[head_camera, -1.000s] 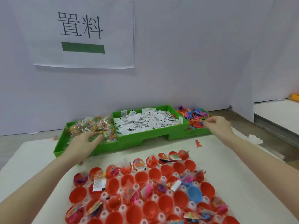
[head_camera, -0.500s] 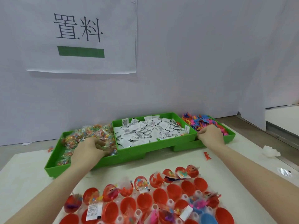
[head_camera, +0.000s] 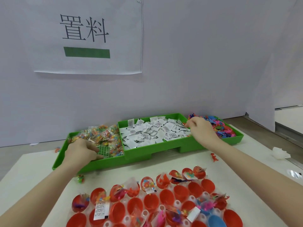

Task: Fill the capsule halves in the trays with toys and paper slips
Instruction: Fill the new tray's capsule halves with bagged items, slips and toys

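Green trays (head_camera: 164, 149) sit at the table's far side, holding toy packets (head_camera: 101, 135), paper slips (head_camera: 152, 131) and loose toys (head_camera: 219, 126). Left hand (head_camera: 80, 153) rests in the packet tray, fingers curled. Right hand (head_camera: 200, 128) pinches at the slips; its catch is unclear. Red capsule halves (head_camera: 150, 200) lie nearest.

Bright, even light; soft focus, edges bowed
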A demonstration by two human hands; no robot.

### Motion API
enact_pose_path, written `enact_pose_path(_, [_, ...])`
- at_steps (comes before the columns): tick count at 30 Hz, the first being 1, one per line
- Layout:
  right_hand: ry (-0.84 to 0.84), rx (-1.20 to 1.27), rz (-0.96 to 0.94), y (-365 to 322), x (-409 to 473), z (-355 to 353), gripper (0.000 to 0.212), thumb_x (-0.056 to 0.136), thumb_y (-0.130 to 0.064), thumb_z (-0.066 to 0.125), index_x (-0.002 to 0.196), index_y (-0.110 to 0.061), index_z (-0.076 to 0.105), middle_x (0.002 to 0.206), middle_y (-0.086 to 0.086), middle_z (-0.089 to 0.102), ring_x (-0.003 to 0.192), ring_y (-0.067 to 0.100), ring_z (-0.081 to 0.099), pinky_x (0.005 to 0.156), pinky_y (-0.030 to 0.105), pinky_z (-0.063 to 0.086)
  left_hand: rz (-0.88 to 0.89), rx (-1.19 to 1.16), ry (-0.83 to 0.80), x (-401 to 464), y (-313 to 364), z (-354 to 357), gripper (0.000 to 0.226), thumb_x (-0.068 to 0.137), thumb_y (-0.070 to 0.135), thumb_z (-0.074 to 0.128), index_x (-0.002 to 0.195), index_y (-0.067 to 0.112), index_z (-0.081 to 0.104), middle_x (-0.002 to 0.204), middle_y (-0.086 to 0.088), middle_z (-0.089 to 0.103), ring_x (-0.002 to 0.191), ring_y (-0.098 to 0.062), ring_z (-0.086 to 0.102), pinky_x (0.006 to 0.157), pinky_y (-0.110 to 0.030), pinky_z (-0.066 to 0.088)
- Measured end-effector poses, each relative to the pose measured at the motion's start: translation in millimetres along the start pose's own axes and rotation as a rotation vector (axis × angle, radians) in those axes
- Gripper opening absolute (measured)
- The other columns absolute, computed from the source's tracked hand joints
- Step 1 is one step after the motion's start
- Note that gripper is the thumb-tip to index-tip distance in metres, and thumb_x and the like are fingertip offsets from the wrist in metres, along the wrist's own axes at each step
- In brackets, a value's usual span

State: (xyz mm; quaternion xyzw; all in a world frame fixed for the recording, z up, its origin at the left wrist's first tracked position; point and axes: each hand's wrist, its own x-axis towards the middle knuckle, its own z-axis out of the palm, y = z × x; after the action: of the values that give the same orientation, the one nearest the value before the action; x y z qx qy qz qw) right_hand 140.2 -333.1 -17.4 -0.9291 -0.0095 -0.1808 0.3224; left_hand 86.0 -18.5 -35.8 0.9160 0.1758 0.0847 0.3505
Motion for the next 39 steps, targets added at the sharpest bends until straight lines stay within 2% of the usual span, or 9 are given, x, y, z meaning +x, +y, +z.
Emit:
enact_pose_path(4, [-0.308,-0.316,0.035,-23,3,2,0.035,0.082,-0.034,0.060,0.073,0.000,0.063,0.075,0.013,0.064,0.056,0.020,0.050,0.059,0.028,0.043,0.108,-0.114,0.105,-6,-1,-4,0.009,0.073,0.003,0.075,0.077,0.009,0.069,0.075,-0.009,0.066,0.063,-0.015,0.054,0.059,-0.027,0.037])
enact_pose_path(6, [-0.364,-0.411,0.138,-29,7,4,0.042,0.076,-0.043,0.064,0.057,-0.013,0.041,0.056,0.001,0.041,0.051,0.017,0.038,0.051,0.025,0.031,0.166,-0.230,0.187,-10,-1,-6,0.006,0.077,0.006,0.072,0.080,0.010,0.070,0.069,-0.002,0.064,0.064,-0.011,0.055,0.057,-0.024,0.038])
enact_pose_path(11, [-0.386,-0.320,0.286,-29,20,8,0.048,0.073,-0.033,0.075,0.109,-0.006,0.058,0.107,0.004,0.061,0.098,0.025,0.059,0.086,0.035,0.050,0.065,-0.582,0.286,-17,-4,-19,0.013,0.085,0.001,0.060,0.095,0.007,0.066,0.072,-0.005,0.060,0.069,-0.024,0.057,0.065,-0.026,0.055])
enact_pose_path(14, [-0.364,-0.292,0.325,-25,22,11,0.054,0.072,-0.029,0.078,0.114,-0.002,0.058,0.118,0.007,0.061,0.105,0.027,0.058,0.091,0.037,0.049,-0.023,-0.790,0.270,-29,-6,-29,0.014,0.090,-0.002,0.052,0.101,0.005,0.058,0.076,-0.007,0.055,0.063,-0.018,0.058,0.052,-0.012,0.052])
enact_pose_path(20, [-0.450,-0.385,0.330,-32,24,6,0.058,0.063,-0.055,0.076,0.074,-0.007,0.045,0.092,0.004,0.056,0.097,0.026,0.059,0.086,0.035,0.049,-0.046,-1.070,0.177,-65,-7,-52,0.011,0.094,0.000,0.044,0.102,0.005,0.051,0.088,-0.006,0.052,0.056,-0.016,0.068,0.055,-0.013,0.054])
enact_pose_path(24, [-0.377,-0.384,0.332,-35,24,9,0.036,0.074,-0.026,0.074,0.090,-0.004,0.050,0.081,0.004,0.055,0.080,0.023,0.055,0.069,0.029,0.047,0.063,-1.091,0.079,-92,4,-51,0.010,0.091,0.004,0.050,0.088,0.010,0.056,0.090,-0.008,0.058,0.059,-0.011,0.069,0.058,-0.013,0.054])
enact_pose_path(31, [-0.225,0.136,0.278,-34,14,4,0.047,0.070,-0.022,0.079,0.099,0.011,0.063,0.107,0.022,0.064,0.094,0.030,0.059,0.079,0.033,0.044,0.123,-1.023,-0.030,-107,26,-46,0.006,0.085,0.008,0.058,0.089,0.007,0.062,0.072,-0.001,0.073,0.066,-0.017,0.071,0.064,-0.016,0.055])
enact_pose_path(36, [-0.195,0.127,0.139,-38,8,-4,0.040,0.082,-0.019,0.066,0.101,0.016,0.059,0.115,0.032,0.054,0.105,0.045,0.054,0.090,0.045,0.047,0.122,-1.011,-0.066,-115,38,-41,0.006,0.085,0.012,0.059,0.087,0.009,0.064,0.068,0.003,0.072,0.071,-0.016,0.071,0.059,-0.010,0.052])
enact_pose_path(39, [-0.186,-0.126,0.046,-36,3,-7,0.030,0.084,-0.025,0.059,0.091,0.003,0.069,0.095,0.021,0.069,0.060,0.026,0.061,0.065,0.032,0.050,0.095,-1.036,-0.104,-122,45,-40,0.004,0.085,0.007,0.059,0.086,0.008,0.063,0.058,0.004,0.069,0.068,-0.018,0.069,0.055,-0.013,0.053])
